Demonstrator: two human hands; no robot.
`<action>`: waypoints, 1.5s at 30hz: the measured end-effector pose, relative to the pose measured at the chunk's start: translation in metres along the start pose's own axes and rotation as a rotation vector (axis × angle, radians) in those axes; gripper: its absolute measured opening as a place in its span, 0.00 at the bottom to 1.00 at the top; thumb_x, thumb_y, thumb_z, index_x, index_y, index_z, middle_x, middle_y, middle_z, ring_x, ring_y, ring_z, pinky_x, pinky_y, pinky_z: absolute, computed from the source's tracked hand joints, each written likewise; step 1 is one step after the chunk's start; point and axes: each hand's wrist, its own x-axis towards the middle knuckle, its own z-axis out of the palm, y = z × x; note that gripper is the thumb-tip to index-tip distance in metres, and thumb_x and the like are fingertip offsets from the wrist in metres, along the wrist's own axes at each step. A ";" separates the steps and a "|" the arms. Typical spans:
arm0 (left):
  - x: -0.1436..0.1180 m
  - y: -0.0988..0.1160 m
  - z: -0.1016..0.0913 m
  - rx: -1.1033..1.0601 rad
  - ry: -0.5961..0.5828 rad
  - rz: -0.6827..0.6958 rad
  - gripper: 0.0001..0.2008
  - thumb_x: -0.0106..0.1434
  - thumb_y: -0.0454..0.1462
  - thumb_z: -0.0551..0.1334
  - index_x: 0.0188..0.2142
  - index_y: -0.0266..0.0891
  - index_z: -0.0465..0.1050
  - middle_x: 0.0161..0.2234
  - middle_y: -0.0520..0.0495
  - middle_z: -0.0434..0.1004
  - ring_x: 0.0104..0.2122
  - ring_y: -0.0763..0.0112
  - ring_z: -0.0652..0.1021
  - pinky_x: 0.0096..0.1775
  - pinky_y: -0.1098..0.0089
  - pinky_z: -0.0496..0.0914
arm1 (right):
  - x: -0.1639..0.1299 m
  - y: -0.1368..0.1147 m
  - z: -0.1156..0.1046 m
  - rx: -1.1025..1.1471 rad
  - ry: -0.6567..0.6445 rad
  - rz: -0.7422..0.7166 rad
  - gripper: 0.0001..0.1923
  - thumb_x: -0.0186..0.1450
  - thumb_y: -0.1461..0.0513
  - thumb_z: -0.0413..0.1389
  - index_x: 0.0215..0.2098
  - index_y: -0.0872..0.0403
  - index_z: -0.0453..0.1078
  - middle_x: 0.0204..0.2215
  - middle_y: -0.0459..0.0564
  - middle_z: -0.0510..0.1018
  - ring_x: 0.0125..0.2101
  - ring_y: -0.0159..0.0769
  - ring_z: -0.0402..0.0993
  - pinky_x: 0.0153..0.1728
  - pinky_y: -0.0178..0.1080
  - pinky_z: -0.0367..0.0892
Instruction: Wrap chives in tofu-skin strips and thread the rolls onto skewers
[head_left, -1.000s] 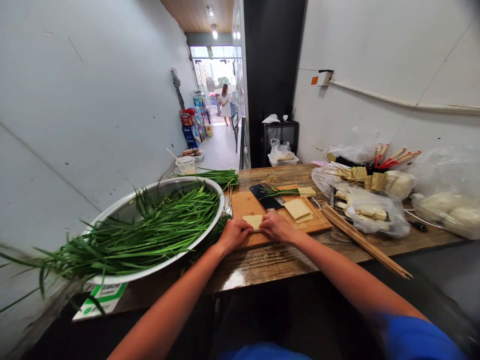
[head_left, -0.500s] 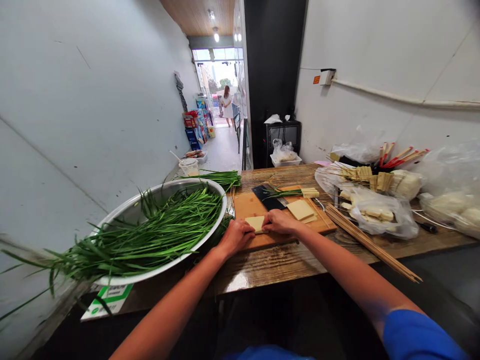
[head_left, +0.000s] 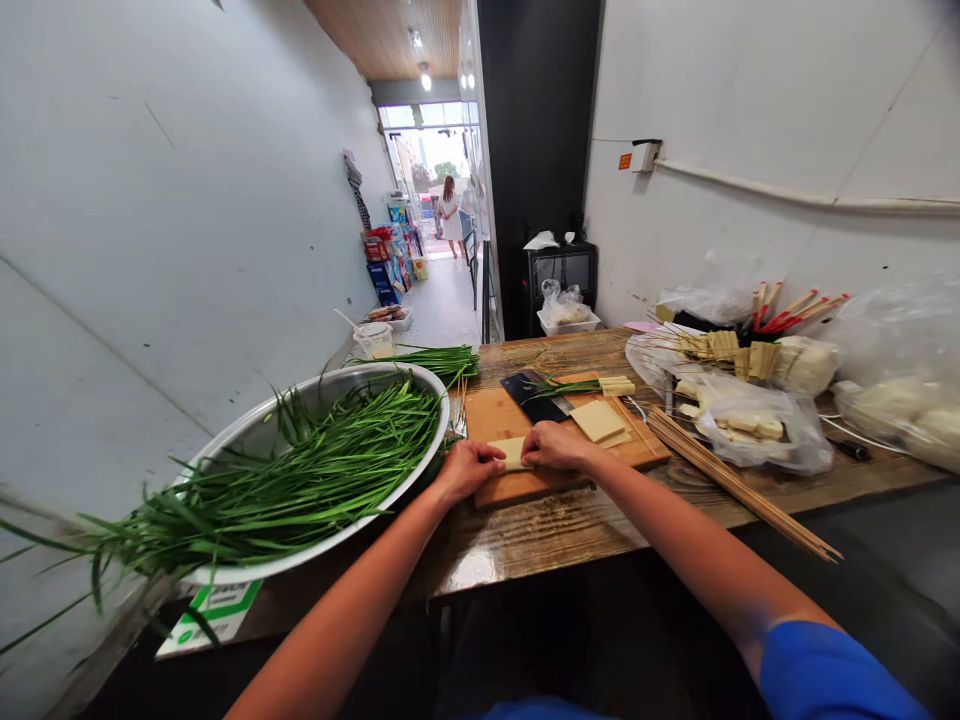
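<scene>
On the wooden cutting board lies a pale yellow tofu sheet, its near edge seemingly rolled over. My left hand pinches its left end, and my right hand pinches its right end with fingers bent. A stack of square tofu sheets rests just right of my right hand. Behind it, a cleaver with a dark blade lies flat. A tofu roll with green chives sits at the board's back, with the chives trailing over the cleaver.
At left stands a big metal basin heaped with chives. More chives lie behind it. Right of the board are a bundle of bamboo skewers, a plastic bag and skewered tofu rolls. A person stands far off by the doorway.
Both hands stay at the tofu sheet's ends, with small finger shifts at its near edge. The whole view has shifted slightly.
</scene>
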 end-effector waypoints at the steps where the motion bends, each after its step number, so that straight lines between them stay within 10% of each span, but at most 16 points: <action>1: 0.000 0.000 0.000 -0.005 -0.001 0.009 0.15 0.50 0.40 0.62 0.36 0.35 0.78 0.28 0.47 0.79 0.28 0.69 0.75 0.31 0.72 0.66 | 0.000 -0.001 0.000 0.002 0.011 0.011 0.09 0.53 0.63 0.55 0.29 0.57 0.78 0.20 0.47 0.76 0.22 0.28 0.64 0.21 0.30 0.52; 11: -0.004 0.022 -0.010 0.218 -0.099 0.077 0.13 0.54 0.40 0.58 0.33 0.38 0.79 0.32 0.48 0.80 0.34 0.66 0.75 0.39 0.69 0.63 | -0.002 -0.003 -0.002 -0.160 -0.042 -0.070 0.10 0.57 0.65 0.53 0.32 0.56 0.76 0.26 0.49 0.78 0.25 0.30 0.68 0.25 0.30 0.54; 23: 0.003 0.019 -0.010 0.231 -0.129 0.027 0.15 0.52 0.43 0.59 0.32 0.36 0.79 0.30 0.48 0.80 0.31 0.67 0.74 0.33 0.72 0.61 | -0.038 -0.008 0.058 -0.596 0.541 -0.435 0.13 0.67 0.65 0.43 0.43 0.56 0.68 0.36 0.53 0.72 0.41 0.37 0.63 0.46 0.41 0.56; 31: 0.002 0.019 -0.011 0.261 -0.143 0.055 0.14 0.54 0.42 0.58 0.32 0.38 0.79 0.29 0.49 0.79 0.31 0.68 0.73 0.32 0.72 0.60 | -0.025 -0.008 0.052 -0.540 0.467 -0.376 0.11 0.67 0.63 0.46 0.36 0.56 0.69 0.29 0.50 0.72 0.36 0.36 0.63 0.40 0.38 0.58; 38: -0.017 0.023 0.002 0.485 0.152 0.306 0.11 0.60 0.36 0.56 0.33 0.41 0.77 0.33 0.46 0.78 0.38 0.66 0.71 0.42 0.63 0.54 | -0.017 -0.005 0.043 -0.441 0.404 -0.369 0.12 0.66 0.62 0.48 0.31 0.54 0.72 0.27 0.48 0.72 0.32 0.33 0.63 0.34 0.35 0.56; 45: -0.025 0.016 0.010 0.608 0.162 0.388 0.10 0.62 0.38 0.56 0.28 0.42 0.75 0.31 0.49 0.76 0.37 0.67 0.69 0.40 0.62 0.51 | -0.016 -0.006 0.038 -0.324 0.396 -0.303 0.14 0.65 0.59 0.49 0.28 0.54 0.74 0.31 0.50 0.71 0.35 0.34 0.61 0.33 0.36 0.52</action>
